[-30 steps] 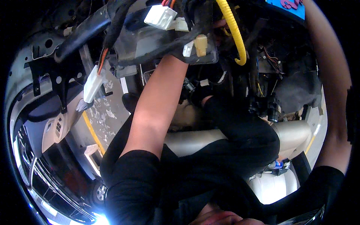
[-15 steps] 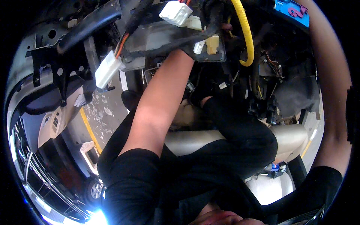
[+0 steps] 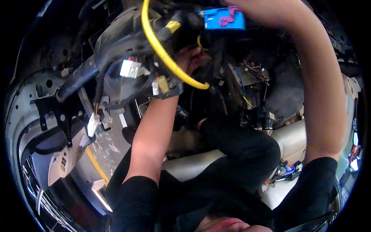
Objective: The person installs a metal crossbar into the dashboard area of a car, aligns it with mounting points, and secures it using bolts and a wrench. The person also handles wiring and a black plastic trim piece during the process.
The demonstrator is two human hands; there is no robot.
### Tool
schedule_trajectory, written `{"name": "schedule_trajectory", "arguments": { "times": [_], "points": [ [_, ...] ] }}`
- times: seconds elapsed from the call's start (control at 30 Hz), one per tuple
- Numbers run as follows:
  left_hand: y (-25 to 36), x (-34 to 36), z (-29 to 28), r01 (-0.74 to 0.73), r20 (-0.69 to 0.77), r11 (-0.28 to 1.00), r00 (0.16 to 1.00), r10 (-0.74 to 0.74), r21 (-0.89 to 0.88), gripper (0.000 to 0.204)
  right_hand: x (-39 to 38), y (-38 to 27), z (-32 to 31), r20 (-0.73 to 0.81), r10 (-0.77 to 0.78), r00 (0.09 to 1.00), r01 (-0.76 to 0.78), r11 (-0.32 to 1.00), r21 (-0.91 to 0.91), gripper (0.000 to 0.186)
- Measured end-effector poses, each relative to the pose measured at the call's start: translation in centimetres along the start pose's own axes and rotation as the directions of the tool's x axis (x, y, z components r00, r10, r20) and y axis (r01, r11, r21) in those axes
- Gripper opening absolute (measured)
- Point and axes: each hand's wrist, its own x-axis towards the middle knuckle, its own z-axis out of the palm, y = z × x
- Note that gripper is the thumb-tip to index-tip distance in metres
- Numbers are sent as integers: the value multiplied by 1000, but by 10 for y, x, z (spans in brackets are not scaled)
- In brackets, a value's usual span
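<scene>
My left forearm reaches up behind a bundle of dark wiring and a grey panel. Past it, my left hand (image 3: 192, 58) shows in shadow among dark cables, its fingers curled; what they hold is hidden. A yellow corrugated tube (image 3: 162, 52) curves down in front of that hand. My right arm arches up along the right side. At the top edge my right hand (image 3: 251, 8) is mostly cut off, right beside a blue connector (image 3: 225, 20) with a pink lever; its fingers are out of sight. White plugs (image 3: 130, 69) and a beige plug (image 3: 163, 85) hang near my left forearm.
Another white plug (image 3: 93, 124) dangles on orange wires at the left, near a metal bracket (image 3: 58, 112). A beige door panel (image 3: 60, 164) stands beyond. Loose thin wires (image 3: 256, 71) lie at the right. A light seat edge (image 3: 193, 164) runs under my bent legs.
The view has shifted, so the plugs and wiring sit lower and further left. The blue connector and my right arm have moved left in view. My left hand now shows beyond the wiring.
</scene>
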Motion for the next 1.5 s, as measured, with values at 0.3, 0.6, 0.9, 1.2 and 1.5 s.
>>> {"name": "schedule_trajectory", "arguments": {
  "times": [0.3,0.6,0.9,1.2,1.5],
  "points": [
    [12,11,38,-164,54,529,975,218,833,30,-137,29,168,-380,718,584,-215,588,780,14],
    [18,18,13,90,-234,806,970,62,584,35,-122,67,252,-120,592,797,-401,667,628,26],
    [33,22,14,47,-97,867,995,1,495,35,-109,66,241,-208,509,835,-145,570,809,22],
    [41,17,44,118,104,921,980,-168,371,35,-118,72,247,-110,559,822,-358,657,663,32],
    [51,-3,51,141,122,904,971,-206,404,38,-120,79,229,-340,424,840,-284,876,389,19]
  ]
}}
